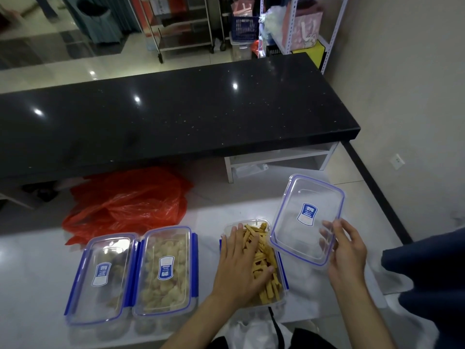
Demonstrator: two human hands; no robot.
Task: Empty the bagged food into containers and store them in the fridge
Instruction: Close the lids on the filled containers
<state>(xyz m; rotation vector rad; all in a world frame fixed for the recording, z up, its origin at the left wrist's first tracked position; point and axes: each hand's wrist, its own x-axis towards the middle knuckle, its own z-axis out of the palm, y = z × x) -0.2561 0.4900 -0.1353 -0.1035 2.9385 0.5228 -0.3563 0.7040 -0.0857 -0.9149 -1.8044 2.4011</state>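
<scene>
While both hands work at the open box:
Left hand [241, 263]: fingers flat, pressing the yellow sticks [264, 263] (box [281, 295] heaped).
Right hand [346, 250]: pinching the clear lid [308, 219], tilted.

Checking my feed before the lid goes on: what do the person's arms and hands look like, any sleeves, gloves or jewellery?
Both hands, left hand and right hand, are bare: no gloves, and no rings or watch that I can see. The forearms are uncovered as far as the frame shows, with no sleeves visible.
</scene>
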